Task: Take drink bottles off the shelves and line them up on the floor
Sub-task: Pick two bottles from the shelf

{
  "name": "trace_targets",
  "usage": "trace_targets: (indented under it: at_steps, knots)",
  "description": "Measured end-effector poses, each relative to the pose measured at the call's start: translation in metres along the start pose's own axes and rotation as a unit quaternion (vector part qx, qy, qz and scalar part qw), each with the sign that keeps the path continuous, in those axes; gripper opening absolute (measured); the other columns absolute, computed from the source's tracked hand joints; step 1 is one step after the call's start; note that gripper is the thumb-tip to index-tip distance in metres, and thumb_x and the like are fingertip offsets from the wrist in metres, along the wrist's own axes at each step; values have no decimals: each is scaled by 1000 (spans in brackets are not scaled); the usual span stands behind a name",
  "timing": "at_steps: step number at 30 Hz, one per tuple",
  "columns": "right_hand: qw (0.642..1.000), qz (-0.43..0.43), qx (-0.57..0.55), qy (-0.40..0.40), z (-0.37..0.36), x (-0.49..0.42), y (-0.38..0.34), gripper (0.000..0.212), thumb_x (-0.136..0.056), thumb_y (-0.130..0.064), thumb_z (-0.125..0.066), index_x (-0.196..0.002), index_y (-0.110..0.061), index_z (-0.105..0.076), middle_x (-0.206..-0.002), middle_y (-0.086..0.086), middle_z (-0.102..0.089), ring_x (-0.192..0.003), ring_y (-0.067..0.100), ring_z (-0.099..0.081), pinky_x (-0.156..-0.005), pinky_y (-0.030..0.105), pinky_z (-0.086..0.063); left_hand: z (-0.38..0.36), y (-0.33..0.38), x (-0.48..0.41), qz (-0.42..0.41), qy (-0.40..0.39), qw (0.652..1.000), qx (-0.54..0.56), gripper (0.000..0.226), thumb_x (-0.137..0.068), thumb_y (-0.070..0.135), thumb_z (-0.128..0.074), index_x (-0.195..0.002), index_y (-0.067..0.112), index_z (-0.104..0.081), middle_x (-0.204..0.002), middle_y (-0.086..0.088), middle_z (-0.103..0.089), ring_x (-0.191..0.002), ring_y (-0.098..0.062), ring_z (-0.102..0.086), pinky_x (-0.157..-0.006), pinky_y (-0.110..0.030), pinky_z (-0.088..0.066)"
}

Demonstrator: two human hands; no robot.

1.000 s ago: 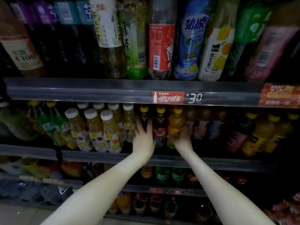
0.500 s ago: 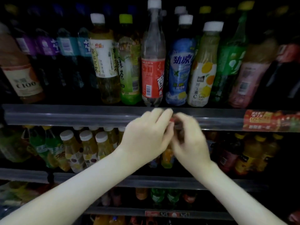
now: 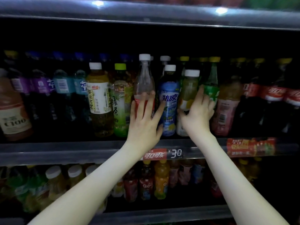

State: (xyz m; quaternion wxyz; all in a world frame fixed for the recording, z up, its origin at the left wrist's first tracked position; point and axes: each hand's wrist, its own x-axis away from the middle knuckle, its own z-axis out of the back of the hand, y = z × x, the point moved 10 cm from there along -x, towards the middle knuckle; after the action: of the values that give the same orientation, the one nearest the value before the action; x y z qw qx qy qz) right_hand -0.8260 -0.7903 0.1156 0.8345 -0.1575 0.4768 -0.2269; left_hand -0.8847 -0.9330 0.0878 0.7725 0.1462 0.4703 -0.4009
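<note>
**Taking 2 bottles from the middle shelf**

Both hands are at the middle shelf [image 3: 65, 151], each on 1 bottle. The left hand [image 3: 143, 120] lies on the red label of the clear bottle [image 3: 143, 78]. Its fingers are straight and spread, so they touch the bottle but are not closed round it. The thumb points toward the blue bottle [image 3: 169, 95] just beside it. The right hand [image 3: 197, 116] is wrapped round the juice bottle [image 3: 189, 90], the one with the white cap. The thumb crosses the front and the fingers go in behind, between this bottle and the green bottle [image 3: 211, 82].

The step, as I judge it, is to get a firm hold and lift both bottles out. All bottles stand on the shelf; none is on the floor in this view.

To do it well:
1. The left hand should push its thumb into the narrow gap by the blue bottle and close round the label, where the body is widest.
2. The bottles stand very close, so each should come straight forward, not sideways, or a neighbour may tip.
3. Each base probably has to rise a little over the front rail.
4. The clear bottle looks nearly empty of colour and tall, so it may wobble; hold it low.
</note>
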Motion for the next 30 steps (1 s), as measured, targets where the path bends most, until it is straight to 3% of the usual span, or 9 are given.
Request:
trace_targets:
  at_steps: [8, 11, 14, 17, 19, 23, 25, 28, 30]
  knots:
    - [994, 0, -107, 6, 9, 20, -4, 90, -72, -17, -74, -144, -14, -20, -136, 12, -34, -125, 29, -32, -101, 45, -32, -2, -4, 3, -7, -17, 999, 32, 75, -78, 29, -67, -146, 18, -37, -155, -18, -20, -144, -37, -9, -113, -55, -14]
    - [975, -40, -219, -28, 14, 39, 5, 81, -78, -16, -74, -139, -27, -22, -122, 0, -50, -105, 15, -52, -82, 24, -42, 8, -4, 9, -17, -6, 994, 106, 89, -79, 30, -70, -151, 21, -18, -155, -18, -16, -144, -35, -8, -115, -55, -11]
    - [971, -53, -233, 20, 34, 58, 9, 65, -77, -21, -76, -131, -18, -40, -112, -3, -58, -98, 11, -57, -74, 2, -37, 29, 8, 28, -59, 28, 980, 189, 96, -82, 32, -67, -151, 27, 1, -155, -14, -12, -146, -32, -8, -117, -54, -8]
    - [965, -14, -253, 74, 56, 78, -4, 54, -74, -20, -79, -117, -11, -48, -107, 0, -59, -99, 10, -58, -84, 0, -37, 43, 15, 63, -75, 67, 966, 238, 98, -85, 23, -70, -152, 26, 3, -151, -18, -19, -144, -34, -18, -117, -53, -16]
    - [960, 21, -266, 79, 65, 96, -18, 43, -74, -31, -79, -106, -19, -53, -101, -7, -60, -95, 5, -59, -87, 4, -40, 45, 11, 89, -60, 74, 960, 262, 88, -86, 18, -68, -149, 23, -7, -148, -20, -22, -142, -35, -23, -115, -52, -23]
    - [931, 27, -362, -49, 44, 143, -56, 28, -69, -44, -79, -90, -55, -64, -84, -27, -67, -89, -12, -62, -78, 3, -45, 37, -8, 162, -3, 46, 959, 278, 65, -84, 13, -62, -135, 11, -22, -136, -14, -32, -130, -29, -36, -109, -39, -34]
    - [868, -31, -478, -130, 13, 178, -67, 41, -58, -41, -82, -95, -50, -68, -92, -29, -69, -93, -11, -63, -80, 12, -50, 23, -23, 205, 28, -6, 964, 263, 60, -82, 17, -60, -132, 12, -28, -131, -12, -36, -122, -29, -41, -103, -38, -37]
    - [895, -56, -393, -206, -42, 228, -66, 48, -58, -34, -86, -102, -32, -67, -95, -28, -69, -95, -8, -64, -84, 16, -52, 1, -61, 259, 72, -103, 976, 177, 58, -79, 22, -60, -131, 12, -36, -130, -12, -38, -118, -30, -42, -98, -42, -36]
    - [883, -111, -369, -268, -89, 257, -55, 54, -64, -21, -87, -105, -37, -57, -96, -33, -65, -96, -11, -60, -82, 7, -47, -10, -88, 284, 99, -158, 978, 92, 72, -71, 19, -74, -133, 13, -39, -132, -16, -37, -116, -34, -41, -98, -44, -36]
